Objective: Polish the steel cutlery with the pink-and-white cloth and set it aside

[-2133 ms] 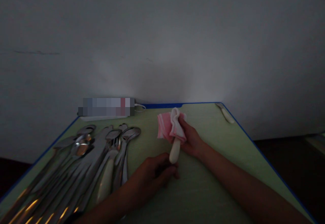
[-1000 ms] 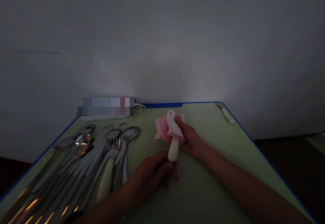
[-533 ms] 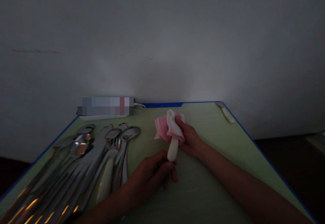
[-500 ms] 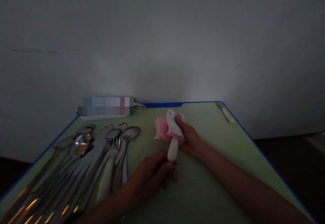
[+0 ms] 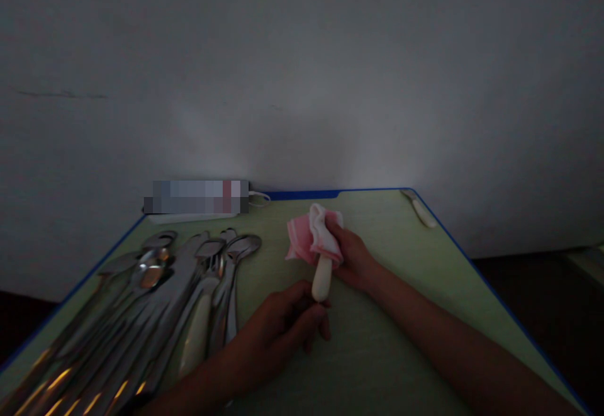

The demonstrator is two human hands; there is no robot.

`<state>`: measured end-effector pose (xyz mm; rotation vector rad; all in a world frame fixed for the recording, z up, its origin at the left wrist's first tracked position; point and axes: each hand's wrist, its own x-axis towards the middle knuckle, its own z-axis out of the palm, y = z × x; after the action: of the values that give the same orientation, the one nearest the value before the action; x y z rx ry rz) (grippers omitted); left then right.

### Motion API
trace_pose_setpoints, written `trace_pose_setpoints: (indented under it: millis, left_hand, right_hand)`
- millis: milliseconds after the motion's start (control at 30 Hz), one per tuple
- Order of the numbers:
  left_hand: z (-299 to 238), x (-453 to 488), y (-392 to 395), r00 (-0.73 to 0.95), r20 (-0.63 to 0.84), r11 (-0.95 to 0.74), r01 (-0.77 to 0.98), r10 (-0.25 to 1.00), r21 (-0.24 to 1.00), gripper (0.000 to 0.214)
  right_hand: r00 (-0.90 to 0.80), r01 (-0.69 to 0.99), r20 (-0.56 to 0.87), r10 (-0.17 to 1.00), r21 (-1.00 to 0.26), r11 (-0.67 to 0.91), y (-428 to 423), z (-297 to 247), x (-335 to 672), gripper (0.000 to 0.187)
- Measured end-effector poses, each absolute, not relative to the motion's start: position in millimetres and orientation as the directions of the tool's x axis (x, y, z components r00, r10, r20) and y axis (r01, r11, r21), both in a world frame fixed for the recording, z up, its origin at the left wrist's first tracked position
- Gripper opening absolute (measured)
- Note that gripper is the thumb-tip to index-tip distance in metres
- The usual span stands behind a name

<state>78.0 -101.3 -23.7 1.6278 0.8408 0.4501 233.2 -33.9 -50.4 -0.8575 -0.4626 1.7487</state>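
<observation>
Over the middle of the table, my right hand [image 5: 353, 255] is closed around a pink and white cloth [image 5: 302, 238], folded about the upper part of a piece of cutlery. Only its smooth white handle [image 5: 322, 281] sticks out below the cloth; the head is hidden, so its kind does not show. The fingers of my left hand [image 5: 283, 328] are curled at the lower end of that handle, thumb beneath it. Left of this hand lies a white-handled fork [image 5: 201, 321], at the right side of a row of metal cutlery [image 5: 141, 315].
The light green table [image 5: 391, 315] has a blue edge and stands against a grey wall [image 5: 302, 76]. At the back left is a blurred-out box-like object [image 5: 195, 197] with a white cable [image 5: 259, 198]. Another white-handled utensil [image 5: 422, 211], apparently a fork, lies in the far right corner.
Almost nothing differs. Both hands, the cloth and the white handle keep nearly the same place, with the handle's end a hair lower.
</observation>
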Motion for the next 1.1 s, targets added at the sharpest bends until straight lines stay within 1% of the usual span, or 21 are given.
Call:
trace_pose_setpoints:
  millis: [433,600,767,1100]
  left_hand:
    - [-23.2,76.4,-101.6,0.666,-0.148,-0.076,0.295,0.731,0.952,0.017]
    - [-22.5,77.2,-100.7,0.665,-0.141,-0.099,0.309,0.733,0.946,0.019]
    - [-24.4,77.8,-99.8,0.672,-0.127,-0.129,0.318,0.729,0.939,0.023]
    - [-25.0,77.1,-100.3,0.667,-0.151,-0.138,0.361,0.730,0.922,0.025]
  right_hand:
    - [-0.182,-0.646,-0.321,0.929,-0.674,-0.359,-33.5,-51.4,233.2,0.035]
    - [-0.160,-0.648,-0.337,0.928,-0.673,-0.356,-34.2,-49.3,233.0,0.034]
    - [-0.158,-0.635,-0.329,0.931,-0.688,-0.351,-35.9,-47.5,232.8,0.035]
    - [-0.144,-0.617,-0.312,0.939,-0.714,-0.331,-37.4,-42.3,231.2,0.039]
